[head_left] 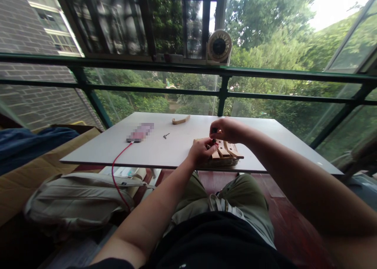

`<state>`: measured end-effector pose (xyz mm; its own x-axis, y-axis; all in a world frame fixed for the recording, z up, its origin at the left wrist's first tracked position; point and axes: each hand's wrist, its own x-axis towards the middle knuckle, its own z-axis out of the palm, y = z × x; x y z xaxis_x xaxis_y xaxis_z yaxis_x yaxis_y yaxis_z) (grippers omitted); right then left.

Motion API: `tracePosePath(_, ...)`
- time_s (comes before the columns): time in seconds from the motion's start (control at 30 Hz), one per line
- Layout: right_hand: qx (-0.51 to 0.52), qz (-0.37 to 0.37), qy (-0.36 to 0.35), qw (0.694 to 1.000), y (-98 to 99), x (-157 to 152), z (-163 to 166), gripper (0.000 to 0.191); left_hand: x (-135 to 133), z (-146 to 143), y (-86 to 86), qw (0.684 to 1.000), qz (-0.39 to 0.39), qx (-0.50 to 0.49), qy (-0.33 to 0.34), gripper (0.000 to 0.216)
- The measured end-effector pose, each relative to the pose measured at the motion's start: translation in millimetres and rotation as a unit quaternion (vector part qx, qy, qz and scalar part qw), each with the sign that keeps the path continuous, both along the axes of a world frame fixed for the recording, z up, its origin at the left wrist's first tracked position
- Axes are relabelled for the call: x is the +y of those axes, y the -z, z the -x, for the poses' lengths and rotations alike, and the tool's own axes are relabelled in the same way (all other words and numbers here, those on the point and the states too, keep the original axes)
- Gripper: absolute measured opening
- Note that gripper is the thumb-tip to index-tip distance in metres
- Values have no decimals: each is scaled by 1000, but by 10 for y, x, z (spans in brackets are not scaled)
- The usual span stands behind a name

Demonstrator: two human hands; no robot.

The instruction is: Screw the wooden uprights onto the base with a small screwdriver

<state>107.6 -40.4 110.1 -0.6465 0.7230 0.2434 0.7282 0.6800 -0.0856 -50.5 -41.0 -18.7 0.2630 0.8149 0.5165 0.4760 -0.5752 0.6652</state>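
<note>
Several pale wooden pieces (224,149) with drilled holes lie grouped near the table's front edge, over something see-through that may be a plastic bag. At their left side, my left hand (202,151) is closed, thumb and fingers drawn together around a small dark part (214,141); what exactly it grips is partly hidden. Just above it, my right hand (223,130) pinches a small dark object (214,130) whose kind is too small to make out. The two hands nearly touch over the wood.
The white table (165,153) carries a curved wooden piece (181,120), small metal bits (166,136) and a blurred-out phone-like device (140,132) with a red cable (113,171). A round fan (219,46) stands on the ledge behind. A pale backpack (73,202) lies at left.
</note>
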Motion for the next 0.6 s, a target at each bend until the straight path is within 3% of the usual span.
tracePosePath(0.13,-13,-19,18,1000,26,28,52,21,5,7,-10,1000,1,2,-2,23)
tracePosePath(0.37,6,54,-81,995,144,-8,97,21,42,47,5,999,-12,30,-24,21)
tracePosePath(0.6,32,146,-26,988,136,13,37,17,3,17,17,1000,2,-3,9,26)
